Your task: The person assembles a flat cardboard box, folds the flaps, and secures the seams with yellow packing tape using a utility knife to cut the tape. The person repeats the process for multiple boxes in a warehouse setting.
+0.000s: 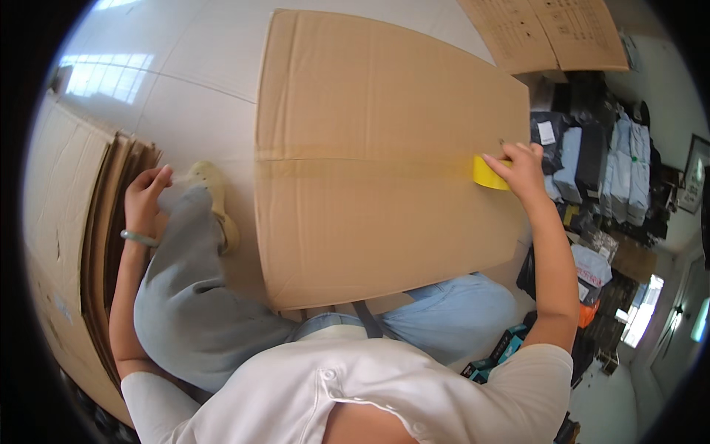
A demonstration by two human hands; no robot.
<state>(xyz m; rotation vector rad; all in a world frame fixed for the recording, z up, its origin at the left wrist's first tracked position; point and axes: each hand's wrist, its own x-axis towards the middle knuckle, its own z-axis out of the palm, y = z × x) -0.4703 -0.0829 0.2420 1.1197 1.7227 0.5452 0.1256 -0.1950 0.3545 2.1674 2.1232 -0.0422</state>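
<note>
A large brown cardboard box (384, 96) stands in front of me, its upper face crossed by a seam from left to right. A shiny strip of tape appears to run along that seam. At the right end of the seam, my right hand (521, 170) grips a yellow roll of tape (489, 175) against the cardboard. Well left of the box, my left hand (146, 196) is raised with thumb and fingers pinched together. Whatever may be in that pinch is too small to make out. A bracelet (139, 238) circles the left wrist.
Folded cardboard sheets (66, 192) are stacked at my left. Another carton (547, 33) is at the far right. Several wrapped parcels (621, 170) lie along the right side. A yellowish clog (211, 181) is on my foot, on the tiled floor (192, 103).
</note>
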